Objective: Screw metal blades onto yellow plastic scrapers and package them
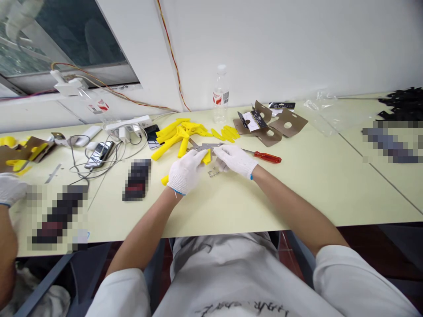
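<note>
My left hand (187,171), in a white knit glove, is closed around a yellow plastic handle (206,157); one end of it shows past the fingertips and the other below the palm. Close against it, my right hand (234,159), gloved too, has its fingers pinched by a small grey metal edge. What sits between those fingers is too small to make out. Flat grey metal blades (205,145) lie just behind both hands. Several small screws (213,172) are scattered on the table below the fingertips. To the right lies a screwdriver (267,157) with a red handle.
Behind the hands are piled yellow handles (181,132) and smaller yellow pieces (226,133). A water bottle (220,94) stands by the wall. Brown cardboard packaging (287,123) lies right of it. Cables and a phone (99,154) spread leftward, where another person's gloved hand (12,188) rests.
</note>
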Tool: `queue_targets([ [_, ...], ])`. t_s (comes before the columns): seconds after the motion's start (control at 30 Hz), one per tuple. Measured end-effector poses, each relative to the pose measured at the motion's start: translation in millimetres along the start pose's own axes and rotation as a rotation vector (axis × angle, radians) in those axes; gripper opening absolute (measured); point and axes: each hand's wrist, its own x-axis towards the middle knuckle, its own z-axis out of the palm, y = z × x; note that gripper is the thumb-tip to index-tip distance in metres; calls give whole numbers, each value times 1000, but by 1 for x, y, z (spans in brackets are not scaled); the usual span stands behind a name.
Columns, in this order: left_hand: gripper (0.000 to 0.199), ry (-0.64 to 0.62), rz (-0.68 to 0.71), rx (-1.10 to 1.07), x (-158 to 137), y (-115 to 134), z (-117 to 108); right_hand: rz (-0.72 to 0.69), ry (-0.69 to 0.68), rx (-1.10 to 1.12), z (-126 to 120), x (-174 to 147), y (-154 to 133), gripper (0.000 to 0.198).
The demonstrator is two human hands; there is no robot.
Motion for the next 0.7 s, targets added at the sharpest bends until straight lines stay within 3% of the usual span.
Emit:
queue_targets([
  [0.07, 37, 57, -65, -119, 3, -4, -10, -30, 59, -188, -7, 0, 3, 25],
  [0.13, 27, 105, -232, -257, 6, -10, -20, -56, 46, -367, -12, -1, 6, 20],
  [0.27, 36, 53, -495, -510, 8, -15, -30, -63, -71, -543, -6, -2, 7, 22],
  [0.43, 32, 48, -528, -676, 8, -12, -30, -20, -95, -565, 11, 5, 3, 25],
  [0.7, 32, 47, -537, -670, 8, -12, -30, 28, -103, -709, 21, 16, -5, 29],
])
